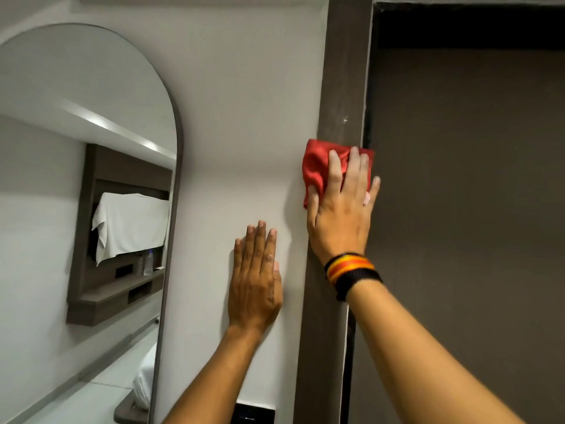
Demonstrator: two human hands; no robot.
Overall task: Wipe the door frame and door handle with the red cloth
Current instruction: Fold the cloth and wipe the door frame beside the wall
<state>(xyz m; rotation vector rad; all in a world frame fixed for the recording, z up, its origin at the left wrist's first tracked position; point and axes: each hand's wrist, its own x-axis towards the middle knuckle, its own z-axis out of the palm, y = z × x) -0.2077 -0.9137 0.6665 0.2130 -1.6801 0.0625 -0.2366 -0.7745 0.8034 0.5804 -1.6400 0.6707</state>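
A dark brown door frame (pixel 344 87) runs up the middle right of the head view. My right hand (pixel 341 209) presses a crumpled red cloth (pixel 318 166) flat against the frame, fingers spread over it. A striped wristband sits on that wrist. My left hand (pixel 255 280) lies flat on the white wall (pixel 244 102) left of the frame, fingers together, holding nothing. The brown door (pixel 474 209) fills the right side. No door handle is in view.
A tall arched mirror (pixel 85 179) hangs on the wall at the left and reflects a wooden shelf unit, a white towel and bottles. A dark switch plate (pixel 255 414) sits low on the wall between my forearms.
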